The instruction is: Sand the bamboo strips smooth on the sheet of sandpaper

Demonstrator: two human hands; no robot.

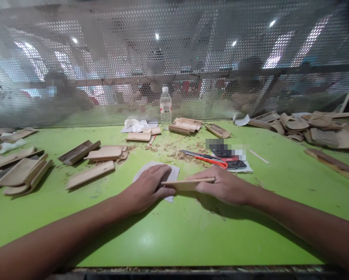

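Note:
Between my two hands is a thin, pale bamboo piece (184, 185), held with its edge turned toward me just above the green table. My left hand (151, 182) grips its left end, thumb in front and fingers behind. At the right end, my right hand (225, 184) has its thumb on the near face; its other fingers are mostly hidden. A white paper sheet (169, 197) lies under my left hand. Just beyond my right hand rest a utility knife (192, 154) and scissors with orange handles (218, 161), partly over a dark, blurred flat object (239, 165).
Bamboo pieces lie at left (100, 153), along the back (186, 125) and in a heap at right (323, 126). Shavings (183, 156) litter the middle of the table (151, 237). A water bottle (165, 109) stands before a perforated metal screen (118, 77), with people behind it.

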